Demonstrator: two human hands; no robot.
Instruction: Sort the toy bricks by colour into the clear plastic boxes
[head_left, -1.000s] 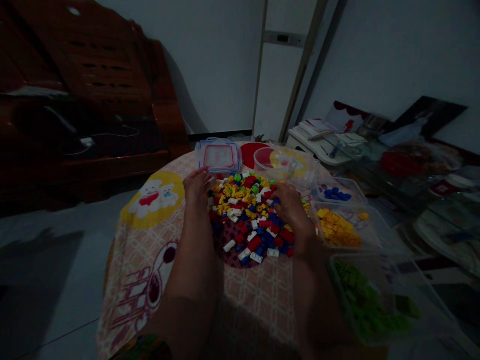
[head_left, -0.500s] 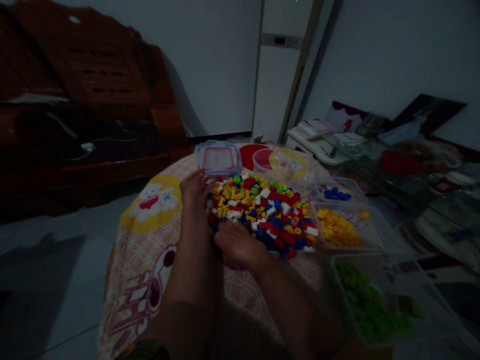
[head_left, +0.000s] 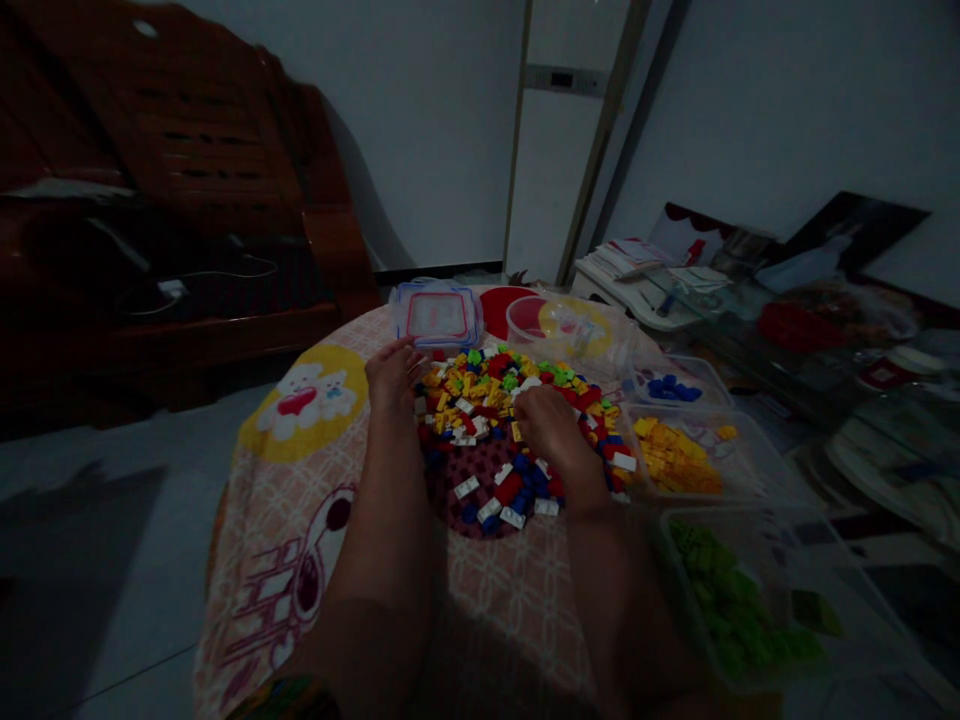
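Note:
A spread pile of toy building bricks (head_left: pixel 469 405) in white, yellow, red, blue and green lies on a dark red round mat (head_left: pixel 457 465). At the pile's left edge rests my left hand (head_left: pixel 391 375), its fingers loosely apart with nothing seen in them. My right hand (head_left: pixel 553 425) is over the middle of the pile, fingers bent down among the bricks; what they hold, if anything, is hidden. White, blue and red bricks (head_left: pixel 510 490) lie scattered on the near part of the mat, left of my right forearm.
To the right stand clear plastic boxes holding blue bricks (head_left: pixel 673 388), yellow bricks (head_left: pixel 675 455) and green bricks (head_left: pixel 739 600). Behind the pile are a blue-rimmed lidded box (head_left: pixel 437 316) and a clear round tub (head_left: pixel 525 318). A patterned cloth (head_left: pixel 495 600) covers the round table.
My right hand has moved right and away from me, from the pile's near left to its middle. Bare mat and scattered bricks now show there. My left hand has barely shifted.

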